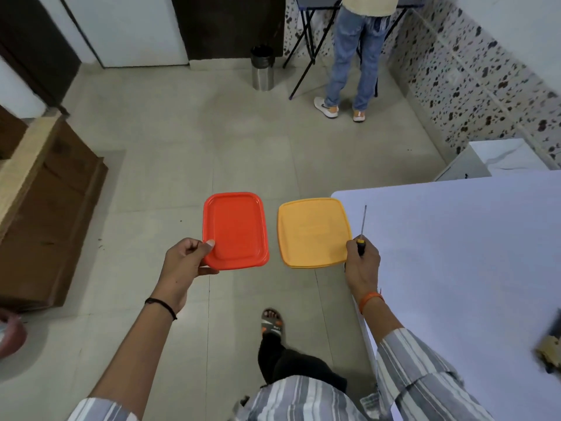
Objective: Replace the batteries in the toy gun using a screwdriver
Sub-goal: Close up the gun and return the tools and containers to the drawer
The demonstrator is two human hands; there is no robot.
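My left hand (185, 262) pinches the near corner of an orange-red plastic lid (235, 230), holding it flat in the air above the floor. My right hand (361, 262) grips a yellow lid (312, 232) together with a screwdriver (362, 226); its thin metal shaft points away from me over the corner of the white table (455, 253). A camouflage-coloured toy, probably the toy gun (551, 350), lies at the table's right edge, cut off by the frame. No batteries are visible.
I stand on a tiled floor, one sandalled foot (273, 325) forward. A wooden cabinet (51, 208) stands at the left. A steel bin (262, 68) and another person (353, 56) at a folding table are at the far side.
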